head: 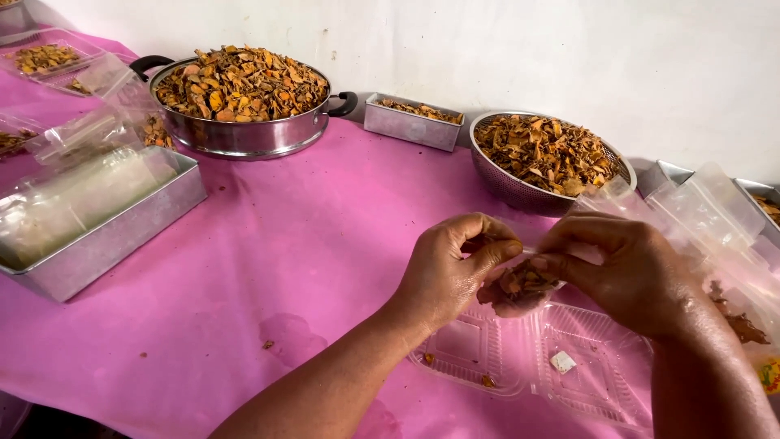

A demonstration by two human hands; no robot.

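Both hands, left (451, 272) & right (621, 272), pinch a small clear bag (520, 291) of dried chips above an open plastic tray (536, 362) on the pink bench (309, 236). Behind: pot (244, 130), colander (508, 185), small tin (410, 126), all w/ chips. Far left: metal tray (106, 240) w/ bags.

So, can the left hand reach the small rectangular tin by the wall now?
Probably not freely: the left hand is pinching the small bag with the right hand; the tin lies unobstructed.

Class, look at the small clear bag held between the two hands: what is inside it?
The small clear bag holds dried orange-brown chips. The left hand and right hand pinch its top, so fingers hide the opening and upper contents.
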